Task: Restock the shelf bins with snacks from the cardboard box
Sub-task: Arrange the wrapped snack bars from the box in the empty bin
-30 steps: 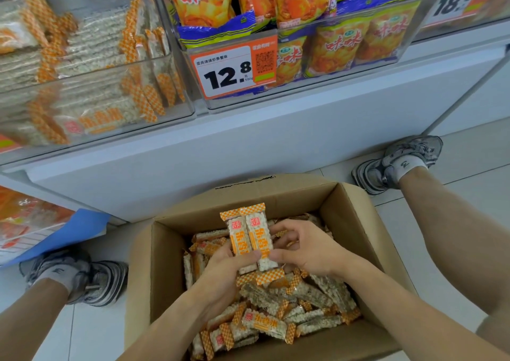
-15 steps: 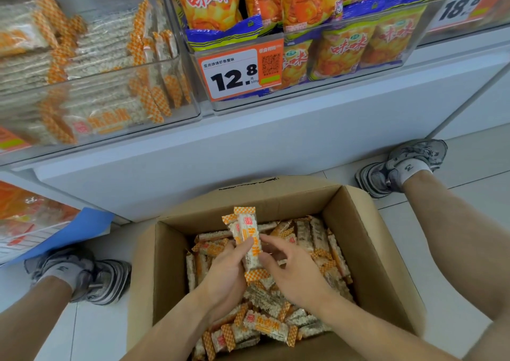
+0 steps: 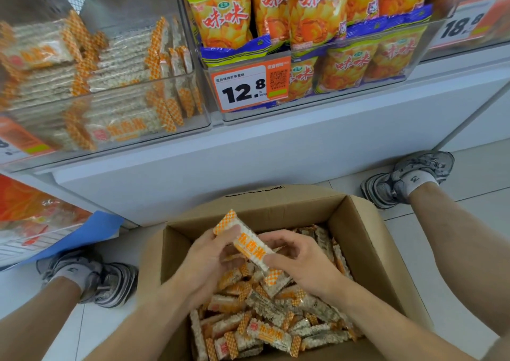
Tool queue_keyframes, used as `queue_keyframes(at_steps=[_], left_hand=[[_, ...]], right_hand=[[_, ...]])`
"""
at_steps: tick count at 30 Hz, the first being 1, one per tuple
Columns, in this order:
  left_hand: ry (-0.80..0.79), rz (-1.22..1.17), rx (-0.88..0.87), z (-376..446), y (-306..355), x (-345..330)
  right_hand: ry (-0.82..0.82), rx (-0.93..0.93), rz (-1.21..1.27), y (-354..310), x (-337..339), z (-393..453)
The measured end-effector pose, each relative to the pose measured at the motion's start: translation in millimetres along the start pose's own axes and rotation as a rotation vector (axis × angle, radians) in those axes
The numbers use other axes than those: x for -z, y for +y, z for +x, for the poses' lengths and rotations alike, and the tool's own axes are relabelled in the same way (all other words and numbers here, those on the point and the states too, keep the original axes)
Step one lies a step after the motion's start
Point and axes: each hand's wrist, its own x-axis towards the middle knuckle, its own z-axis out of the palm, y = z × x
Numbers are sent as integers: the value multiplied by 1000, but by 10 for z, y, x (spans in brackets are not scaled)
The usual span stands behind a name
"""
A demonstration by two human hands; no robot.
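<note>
Clear plastic bin point(image 3: 105, 107) at my upper left holds stacked knobbly rice bars. Below, over the brown cardboard box point(image 3: 367, 239), my left hand point(image 3: 204, 261) and right hand point(image 3: 300, 261) both curl around one glossy checkered-end snack bar point(image 3: 242, 242), tilted above the loose pile.

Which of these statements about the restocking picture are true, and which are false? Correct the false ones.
1. Both hands, the left hand and the right hand, hold one snack bar. True.
2. The cardboard box is empty. False: it holds many wrapped bars.
3. The price tag reads 12.8. True.
4. The left bin holds chip bags. False: it holds matching bars; the chip bags sit in the next bin.
</note>
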Motion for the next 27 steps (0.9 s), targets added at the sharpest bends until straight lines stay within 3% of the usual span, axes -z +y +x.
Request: queue_keyframes(at_steps=[2, 6, 10, 16, 23, 27], left_hand=[[-13, 78, -4, -57, 203, 136], [-152, 451, -50, -296, 625, 338], [-181, 775, -189, -548, 1081, 554], [-92, 753, -467, -885, 1818, 956], [170, 616, -874, -1011, 2164, 1285], [531, 749, -1010, -1088, 2298, 1574]], right_hand=[[-17, 16, -10, -67, 50, -13], [0, 68, -56, -267, 41, -48], [37, 157, -49, -589, -107, -102], [50, 400, -159, -1309, -515, 36], [178, 749, -301, -2263, -847, 512], [217, 900, -455, -2821, -953, 817]])
